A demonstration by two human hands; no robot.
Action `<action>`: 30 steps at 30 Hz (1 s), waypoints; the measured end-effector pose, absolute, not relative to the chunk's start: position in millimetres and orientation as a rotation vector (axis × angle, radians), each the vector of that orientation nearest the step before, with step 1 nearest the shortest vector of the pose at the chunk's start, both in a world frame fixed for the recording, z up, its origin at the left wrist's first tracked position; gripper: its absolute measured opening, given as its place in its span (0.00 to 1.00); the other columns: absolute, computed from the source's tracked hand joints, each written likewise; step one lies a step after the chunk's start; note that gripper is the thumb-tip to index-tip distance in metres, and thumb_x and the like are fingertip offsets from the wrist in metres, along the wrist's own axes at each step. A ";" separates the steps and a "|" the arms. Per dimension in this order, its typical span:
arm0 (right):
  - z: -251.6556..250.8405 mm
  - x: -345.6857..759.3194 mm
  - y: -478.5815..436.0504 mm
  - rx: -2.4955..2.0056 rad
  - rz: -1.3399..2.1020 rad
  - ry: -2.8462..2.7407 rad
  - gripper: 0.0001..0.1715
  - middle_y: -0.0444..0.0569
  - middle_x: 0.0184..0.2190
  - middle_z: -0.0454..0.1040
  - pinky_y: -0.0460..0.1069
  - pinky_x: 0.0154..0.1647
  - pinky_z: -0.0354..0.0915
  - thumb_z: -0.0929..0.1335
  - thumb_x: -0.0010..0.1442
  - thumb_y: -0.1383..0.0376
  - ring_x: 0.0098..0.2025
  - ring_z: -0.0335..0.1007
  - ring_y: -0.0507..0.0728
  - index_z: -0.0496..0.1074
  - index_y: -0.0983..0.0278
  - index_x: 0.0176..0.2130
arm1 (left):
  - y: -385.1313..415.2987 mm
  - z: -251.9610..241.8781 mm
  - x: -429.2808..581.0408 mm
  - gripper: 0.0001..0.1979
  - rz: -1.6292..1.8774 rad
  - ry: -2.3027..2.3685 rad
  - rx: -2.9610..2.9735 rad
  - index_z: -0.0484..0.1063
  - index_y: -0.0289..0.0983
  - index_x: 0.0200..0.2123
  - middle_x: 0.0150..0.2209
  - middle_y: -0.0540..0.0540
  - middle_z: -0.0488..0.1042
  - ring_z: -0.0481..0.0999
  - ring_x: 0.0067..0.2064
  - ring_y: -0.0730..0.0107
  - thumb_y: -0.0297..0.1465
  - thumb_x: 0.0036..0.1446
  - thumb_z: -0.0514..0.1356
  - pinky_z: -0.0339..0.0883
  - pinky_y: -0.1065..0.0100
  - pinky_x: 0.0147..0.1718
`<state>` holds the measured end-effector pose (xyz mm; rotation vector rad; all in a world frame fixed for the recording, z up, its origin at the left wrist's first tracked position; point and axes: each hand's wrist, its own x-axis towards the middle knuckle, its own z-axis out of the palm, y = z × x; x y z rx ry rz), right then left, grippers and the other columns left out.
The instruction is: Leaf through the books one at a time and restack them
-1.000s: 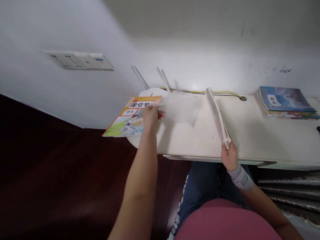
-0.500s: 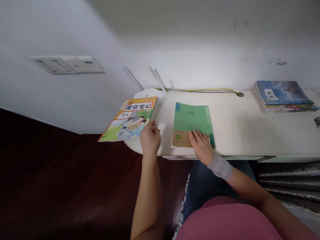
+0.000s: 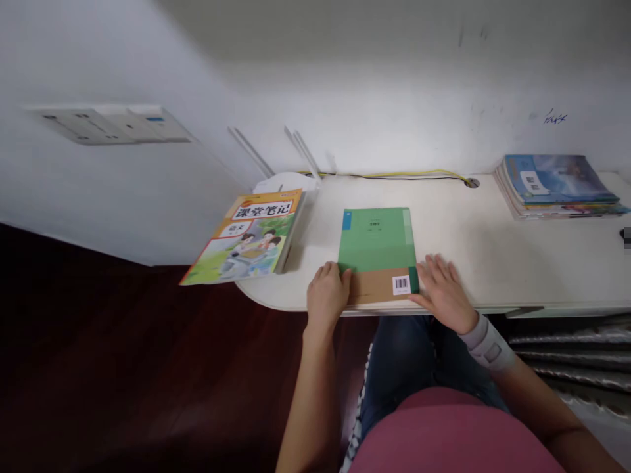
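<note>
A green and brown book [image 3: 377, 249] lies shut on the white desk [image 3: 473, 243], back cover up, with a barcode near its lower right corner. My left hand [image 3: 328, 297] rests at the book's lower left corner, fingers curled against its edge. My right hand [image 3: 444, 292] lies flat on the desk at the book's right edge, fingers stretched out and touching it. A colourful workbook [image 3: 246, 236] lies to the left, overhanging the desk's rounded end.
A stack of books [image 3: 555, 185] sits at the desk's far right. A yellow and black cable [image 3: 414, 175] runs along the back edge to a hole. White antennas [image 3: 296, 148] lean on the wall. Wall sockets [image 3: 113, 123] are at left. Dark floor lies below.
The book was held upright and open, then laid flat and closed on the desk. My left hand moved right from the workbook to the green book; my right hand slid to its right edge.
</note>
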<state>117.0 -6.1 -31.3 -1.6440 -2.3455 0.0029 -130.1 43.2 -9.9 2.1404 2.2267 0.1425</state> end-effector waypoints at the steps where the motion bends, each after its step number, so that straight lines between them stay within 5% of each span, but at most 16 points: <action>1: -33.2 124.9 -8.3 -1.688 -0.012 -2.347 0.37 0.66 0.64 0.58 0.68 0.62 0.51 0.61 0.64 0.48 0.67 0.50 0.73 0.63 0.70 0.62 | 43.1 -10.2 -128.4 0.17 0.126 2.232 2.138 0.69 0.31 0.46 0.50 0.33 0.73 0.71 0.54 0.52 0.35 0.64 0.46 0.66 0.57 0.50; 7: -36.6 132.9 -15.3 -1.726 -0.121 -2.399 0.36 0.65 0.63 0.60 0.69 0.61 0.51 0.62 0.63 0.47 0.65 0.52 0.74 0.65 0.67 0.60 | 40.7 4.6 -117.7 0.20 0.089 2.333 2.140 0.72 0.30 0.43 0.52 0.31 0.72 0.69 0.57 0.47 0.34 0.65 0.44 0.63 0.51 0.52; 12: -34.9 129.4 -19.7 -1.740 -0.154 -2.379 0.33 0.65 0.63 0.62 0.69 0.60 0.53 0.63 0.63 0.50 0.64 0.54 0.74 0.66 0.66 0.60 | 46.1 18.0 -113.8 0.21 0.250 2.168 2.144 0.71 0.34 0.49 0.50 0.36 0.75 0.72 0.54 0.55 0.36 0.66 0.44 0.65 0.59 0.50; 16: -35.3 129.0 -20.6 -1.761 -0.150 -2.362 0.31 0.64 0.62 0.62 0.69 0.60 0.54 0.64 0.63 0.51 0.64 0.55 0.73 0.67 0.66 0.59 | 52.1 13.4 -110.6 0.22 0.106 2.353 2.067 0.69 0.29 0.50 0.55 0.29 0.70 0.65 0.60 0.45 0.37 0.65 0.45 0.62 0.48 0.53; 20: -32.9 125.3 -18.3 -1.786 -0.161 -2.356 0.31 0.65 0.60 0.64 0.69 0.58 0.55 0.64 0.62 0.50 0.62 0.57 0.74 0.68 0.67 0.57 | 51.7 8.0 -106.4 0.22 0.055 2.323 2.028 0.68 0.29 0.52 0.57 0.29 0.68 0.66 0.59 0.46 0.35 0.65 0.44 0.62 0.48 0.53; 26: -31.1 121.6 -16.4 -1.813 -0.209 -2.324 0.25 0.65 0.58 0.67 0.69 0.56 0.57 0.64 0.64 0.54 0.60 0.60 0.74 0.71 0.64 0.54 | 52.9 15.9 -107.1 0.23 0.253 2.310 2.000 0.71 0.26 0.49 0.57 0.26 0.68 0.67 0.59 0.43 0.34 0.64 0.44 0.60 0.45 0.55; 30: -32.9 119.6 -17.7 -1.805 -0.170 -2.331 0.27 0.67 0.59 0.65 0.71 0.56 0.55 0.64 0.63 0.52 0.61 0.58 0.75 0.69 0.61 0.57 | 47.0 26.9 -112.3 0.29 0.631 1.925 1.888 0.67 0.27 0.57 0.57 0.31 0.71 0.69 0.59 0.51 0.43 0.64 0.45 0.60 0.52 0.58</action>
